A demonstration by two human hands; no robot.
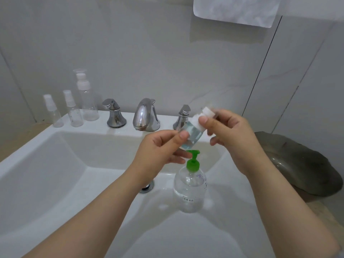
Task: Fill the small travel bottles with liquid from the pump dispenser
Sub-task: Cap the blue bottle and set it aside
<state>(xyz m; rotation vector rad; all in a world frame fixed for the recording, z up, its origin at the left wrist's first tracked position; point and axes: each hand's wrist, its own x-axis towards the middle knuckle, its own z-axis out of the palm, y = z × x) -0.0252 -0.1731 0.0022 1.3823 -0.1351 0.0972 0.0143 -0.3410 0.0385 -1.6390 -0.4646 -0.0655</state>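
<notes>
**Operator:** Where is the travel bottle, and what are my fingers doing?

**Guide:** One small travel bottle (pixel 192 134) is between your two hands, above the sink (pixel 55 164). It is tilted, with its white cap (pixel 206 113) up and to the right, and it holds a clear bluish liquid. The fingers (pixel 183 135) of your left hand (pixel 163 148) are clamped on the bottle's body, thumb on the near side. The fingers of your right hand (pixel 229 135) are curled round the cap end, with the thumb pressed on the white collar. The cap is blurred, so you cannot tell how far it is seated.

**Operator:** And the pump dispenser?

**Guide:** One pump dispenser (pixel 189 190) stands upright in the basin, directly below your fingers. Its green pump head (pixel 193 161) is just under your left fingertips, and you cannot tell whether they touch it. The clear body is partly filled. One drain (pixel 148 187) lies just left of it.

**Operator:** What else is there to count?

**Guide:** Three clear bottles stand well to the left of your fingers on the sink ledge. Two are short spray bottles (pixel 53 112) (pixel 73 110) and one is a taller bottle (pixel 87 97). Beyond your fingers are one chrome spout (pixel 145 116) and two chrome handles (pixel 113 114) (pixel 183 116). One dark tray (pixel 297 164) sits on the table to the right of your right hand. One white towel (pixel 234 10) hangs above.
</notes>
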